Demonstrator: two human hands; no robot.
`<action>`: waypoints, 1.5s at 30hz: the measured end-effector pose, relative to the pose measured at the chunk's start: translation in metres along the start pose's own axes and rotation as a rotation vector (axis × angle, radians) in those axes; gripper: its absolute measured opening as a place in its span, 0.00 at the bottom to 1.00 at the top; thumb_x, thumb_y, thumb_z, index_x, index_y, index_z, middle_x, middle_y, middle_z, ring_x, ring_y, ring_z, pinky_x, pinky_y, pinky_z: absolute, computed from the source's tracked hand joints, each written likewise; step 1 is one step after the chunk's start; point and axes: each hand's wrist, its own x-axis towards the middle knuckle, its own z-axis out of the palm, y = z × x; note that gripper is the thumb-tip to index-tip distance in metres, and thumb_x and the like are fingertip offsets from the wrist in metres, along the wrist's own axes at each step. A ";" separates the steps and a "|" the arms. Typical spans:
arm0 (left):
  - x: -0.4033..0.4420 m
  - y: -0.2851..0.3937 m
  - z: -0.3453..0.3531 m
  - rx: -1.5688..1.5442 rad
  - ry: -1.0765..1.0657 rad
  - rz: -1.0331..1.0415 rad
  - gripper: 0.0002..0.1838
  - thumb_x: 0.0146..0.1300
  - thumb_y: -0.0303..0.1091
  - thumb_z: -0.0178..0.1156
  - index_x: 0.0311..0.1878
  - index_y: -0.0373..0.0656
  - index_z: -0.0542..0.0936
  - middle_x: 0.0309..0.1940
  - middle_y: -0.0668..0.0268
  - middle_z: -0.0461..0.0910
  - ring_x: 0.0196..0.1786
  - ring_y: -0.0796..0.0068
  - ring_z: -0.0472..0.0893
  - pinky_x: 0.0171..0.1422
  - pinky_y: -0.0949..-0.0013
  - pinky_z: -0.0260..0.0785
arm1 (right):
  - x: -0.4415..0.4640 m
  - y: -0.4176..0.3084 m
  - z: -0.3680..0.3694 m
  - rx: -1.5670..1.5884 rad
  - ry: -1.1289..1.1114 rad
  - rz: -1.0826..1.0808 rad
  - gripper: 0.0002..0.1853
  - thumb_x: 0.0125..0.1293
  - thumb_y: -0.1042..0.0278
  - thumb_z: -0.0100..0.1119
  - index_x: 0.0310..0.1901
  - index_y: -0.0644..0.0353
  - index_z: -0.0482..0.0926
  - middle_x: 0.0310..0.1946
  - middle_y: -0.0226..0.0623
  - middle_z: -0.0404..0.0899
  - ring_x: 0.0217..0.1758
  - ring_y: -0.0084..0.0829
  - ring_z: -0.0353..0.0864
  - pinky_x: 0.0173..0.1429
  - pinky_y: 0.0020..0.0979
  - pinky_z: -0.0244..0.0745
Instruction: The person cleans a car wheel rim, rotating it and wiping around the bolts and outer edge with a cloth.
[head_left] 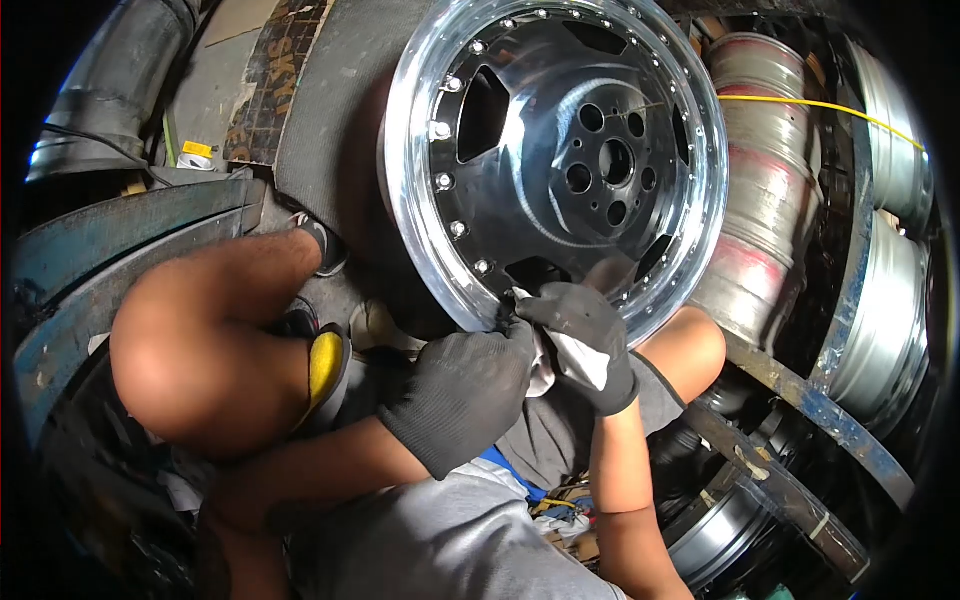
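Observation:
A polished wheel rim (400, 150) with a bright lip, a dark glossy face and small bolts around its edge stands tilted before me. My right hand (585, 340), in a dark knit glove, is closed on a white cloth (580, 362) at the lower edge of the rim. Part of the cloth hangs between the two hands, and a small tip of it shows by the fingertips. My left hand (465, 390), gloved alike, is closed beside it against the rim's lower lip. Whatever its curled fingers hold is hidden.
Stacked wheel barrels (755, 190) stand to the right beside a worn metal rack (850, 270) holding more rims. A yellow cord (820, 102) crosses them. On the left are a blue metal beam (130, 225) and a grey mat (330, 110). My bent knees flank the wheel.

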 end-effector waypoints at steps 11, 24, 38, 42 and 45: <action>0.001 0.003 0.002 -0.010 0.024 -0.044 0.17 0.69 0.35 0.64 0.56 0.35 0.82 0.24 0.55 0.84 0.29 0.51 0.87 0.36 0.50 0.80 | 0.009 -0.011 0.021 0.281 0.191 0.329 0.05 0.64 0.83 0.69 0.41 0.66 0.88 0.38 0.40 0.90 0.37 0.30 0.89 0.45 0.29 0.83; 0.003 0.008 -0.001 -0.043 0.053 -0.072 0.17 0.71 0.37 0.63 0.55 0.35 0.81 0.26 0.54 0.86 0.32 0.50 0.89 0.39 0.47 0.81 | 0.026 0.000 -0.014 0.137 -0.133 0.022 0.23 0.49 0.78 0.73 0.50 0.57 0.87 0.47 0.38 0.89 0.49 0.46 0.89 0.52 0.43 0.84; 0.001 0.005 0.001 0.113 0.063 0.003 0.25 0.69 0.37 0.63 0.66 0.33 0.80 0.29 0.59 0.86 0.32 0.57 0.89 0.36 0.51 0.80 | 0.090 0.034 -0.037 0.354 -0.554 -0.191 0.17 0.52 0.78 0.70 0.46 0.59 0.88 0.44 0.39 0.89 0.48 0.43 0.89 0.53 0.41 0.85; 0.001 0.002 0.009 0.225 0.067 0.083 0.25 0.68 0.37 0.63 0.65 0.33 0.81 0.29 0.61 0.86 0.32 0.60 0.89 0.36 0.54 0.80 | 0.041 0.013 -0.022 0.235 -0.256 0.044 0.19 0.52 0.81 0.72 0.48 0.61 0.87 0.44 0.38 0.89 0.45 0.42 0.90 0.50 0.38 0.86; -0.001 0.001 0.001 0.233 0.074 0.162 0.24 0.67 0.36 0.64 0.64 0.33 0.82 0.28 0.62 0.86 0.32 0.61 0.89 0.35 0.56 0.80 | 0.012 -0.006 -0.008 0.331 -0.055 0.315 0.20 0.55 0.81 0.74 0.52 0.63 0.87 0.45 0.40 0.90 0.45 0.36 0.90 0.51 0.35 0.85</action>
